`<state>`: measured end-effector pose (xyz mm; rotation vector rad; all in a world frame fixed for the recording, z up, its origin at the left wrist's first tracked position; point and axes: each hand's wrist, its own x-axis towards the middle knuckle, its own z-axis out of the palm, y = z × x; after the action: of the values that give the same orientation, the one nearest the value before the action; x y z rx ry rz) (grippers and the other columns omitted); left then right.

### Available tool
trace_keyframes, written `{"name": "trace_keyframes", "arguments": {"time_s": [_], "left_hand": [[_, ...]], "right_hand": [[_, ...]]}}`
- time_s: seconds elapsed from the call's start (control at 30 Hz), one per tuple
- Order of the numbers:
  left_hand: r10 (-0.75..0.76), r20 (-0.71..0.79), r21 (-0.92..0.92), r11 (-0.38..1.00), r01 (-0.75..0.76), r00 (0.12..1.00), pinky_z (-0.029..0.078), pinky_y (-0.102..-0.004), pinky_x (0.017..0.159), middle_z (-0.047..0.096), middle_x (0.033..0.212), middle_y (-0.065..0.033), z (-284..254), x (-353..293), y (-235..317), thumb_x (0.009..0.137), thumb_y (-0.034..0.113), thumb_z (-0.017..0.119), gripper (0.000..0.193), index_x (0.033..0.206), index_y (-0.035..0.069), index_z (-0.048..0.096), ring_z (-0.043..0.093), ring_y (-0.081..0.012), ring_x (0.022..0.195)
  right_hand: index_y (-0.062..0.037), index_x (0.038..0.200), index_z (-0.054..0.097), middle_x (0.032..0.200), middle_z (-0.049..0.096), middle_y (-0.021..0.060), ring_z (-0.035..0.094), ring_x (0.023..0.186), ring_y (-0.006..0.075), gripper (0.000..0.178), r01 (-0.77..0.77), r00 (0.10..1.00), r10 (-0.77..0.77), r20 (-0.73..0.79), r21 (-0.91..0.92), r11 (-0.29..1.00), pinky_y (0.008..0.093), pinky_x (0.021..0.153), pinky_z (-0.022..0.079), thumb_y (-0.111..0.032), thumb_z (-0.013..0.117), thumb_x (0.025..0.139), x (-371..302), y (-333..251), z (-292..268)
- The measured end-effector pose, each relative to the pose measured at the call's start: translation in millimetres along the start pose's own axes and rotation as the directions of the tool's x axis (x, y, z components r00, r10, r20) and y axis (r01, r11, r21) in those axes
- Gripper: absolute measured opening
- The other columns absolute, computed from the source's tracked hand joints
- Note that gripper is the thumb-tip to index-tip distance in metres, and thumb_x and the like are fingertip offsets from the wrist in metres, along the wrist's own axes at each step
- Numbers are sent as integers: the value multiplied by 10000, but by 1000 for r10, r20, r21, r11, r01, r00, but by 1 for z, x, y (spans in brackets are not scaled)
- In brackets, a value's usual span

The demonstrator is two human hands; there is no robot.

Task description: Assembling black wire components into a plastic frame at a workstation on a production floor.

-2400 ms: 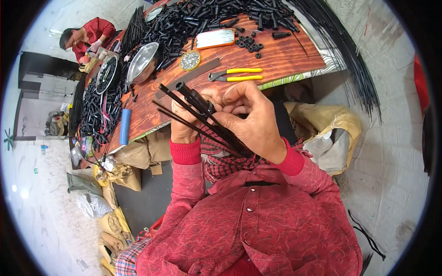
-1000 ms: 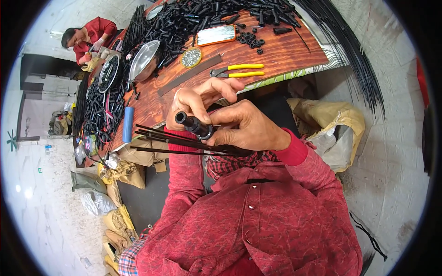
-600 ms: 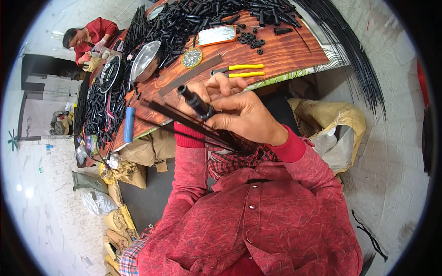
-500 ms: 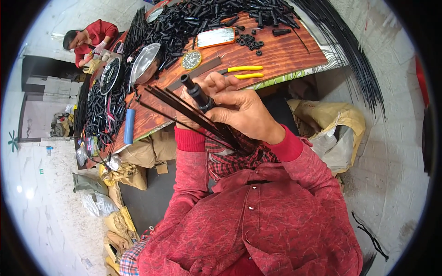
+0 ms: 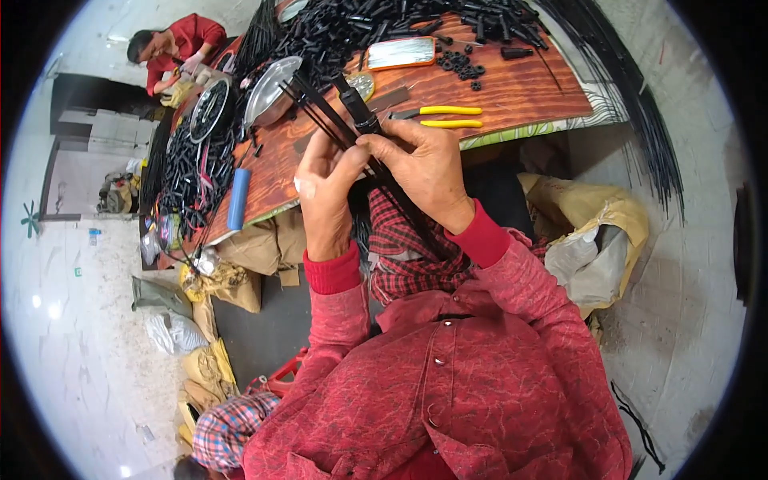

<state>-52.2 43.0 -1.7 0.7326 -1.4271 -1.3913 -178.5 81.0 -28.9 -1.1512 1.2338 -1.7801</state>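
My left hand (image 5: pixel 325 188) is closed, with its thumb and fingers pinched on a bundle of thin black rods (image 5: pixel 330 112); a pale patch, perhaps tape, shows on it. My right hand (image 5: pixel 426 164) is closed round the base of a black ridged plastic tube (image 5: pixel 358 106), which points up and away from me. The tube sits right beside the rods, and the rods run down past both hands toward my lap. Where tube and rods meet is hidden by my fingers. Beyond the hands, yellow-handled pliers (image 5: pixel 451 111) lie on the wooden table (image 5: pixel 528 84).
Black plastic parts (image 5: pixel 384 24) heap over the far table, by an orange-rimmed tray (image 5: pixel 402 53) and small black rings (image 5: pixel 460 66). A clear bowl (image 5: pixel 272 90) and blue cylinder (image 5: pixel 238 199) lie left. An open sack (image 5: pixel 604 256) stands right. Another person (image 5: pixel 180 52) works far left.
The left hand has come out from behind the right and now pinches the rods lower left. The tube and rods have shifted slightly right in view. The whole view has swung a little.
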Motion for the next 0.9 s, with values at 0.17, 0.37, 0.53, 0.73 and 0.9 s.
{"name": "trace_keyframes", "arguments": {"time_s": [0.17,0.37,0.53,0.73,0.9], "left_hand": [[-38,-62,54,998,41,997,481,-258,859,631,1089,-80,2,-1,13,788,7,737,464,1209,-25,544,598,-131,974],[-14,-68,103,995,21,998,486,-262,844,629,1034,-52,-6,-10,22,782,9,750,437,1171,-8,551,598,-127,928],[-33,-90,163,986,47,995,482,-263,832,634,1011,-44,-9,-21,27,789,50,761,398,1137,-4,576,598,-124,912],[-95,-122,53,993,103,988,477,-264,824,668,968,-50,-25,-24,16,790,82,764,296,1051,-10,656,610,-121,872],[-104,-83,54,993,109,991,475,-266,831,675,965,-49,-34,-23,18,778,64,758,319,1072,-17,668,612,-121,867]], "right_hand": [[5,987,701,738,678,91,626,645,118,175,184,976,-208,-61,-275,944,265,580,482,-79,711,834,-5,9,11],[-29,922,688,774,657,138,653,669,298,158,309,925,-372,-78,-415,855,348,573,494,-97,718,782,-15,4,23],[-58,906,689,761,654,124,651,677,313,161,298,929,-365,-60,-462,835,368,567,496,-149,726,779,-24,-1,24],[-73,892,673,742,646,105,651,656,296,199,304,933,-359,-19,-493,816,361,542,491,-205,756,767,-27,-7,25],[-74,856,647,725,638,89,646,638,283,213,323,922,-387,-20,-513,796,360,529,484,-219,768,757,-29,-7,29]]}}
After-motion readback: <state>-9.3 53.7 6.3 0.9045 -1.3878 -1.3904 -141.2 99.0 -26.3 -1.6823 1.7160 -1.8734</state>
